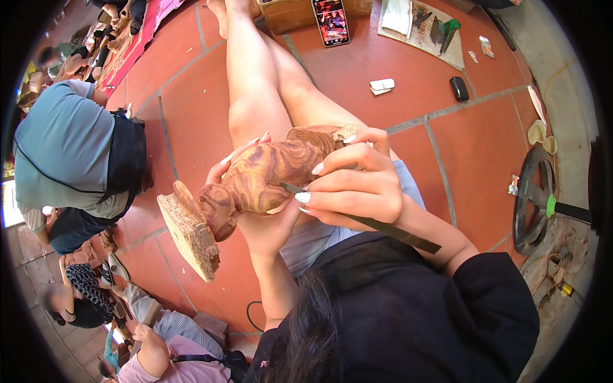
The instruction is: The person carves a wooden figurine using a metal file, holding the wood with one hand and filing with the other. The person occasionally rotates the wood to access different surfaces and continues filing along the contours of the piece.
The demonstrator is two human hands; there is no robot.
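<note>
Across my lap lies a carved wooden figure (271, 172) with swirling brown grain, rounded and smooth, tilted on its side. Its lower left end widens into a rough, pale slab. My left hand (268, 233) supports it from beneath, the thumb side near me and the fingertips showing over the far side. In my right hand (364, 185) is a flat, dark metal blade (393, 233), pinched between thumb and fingers. The blade's pointed tip rests at or very close to the wood's middle; exact contact cannot be made out.
Past my bare legs, a phone (331, 22) leans on a cardboard box (281, 16). A mat with tools (456, 54), a small white item (382, 86) and a black case (458, 89) lie on the tiles. A round black stand base (527, 223) is at right; people (67, 140) sit at left.
</note>
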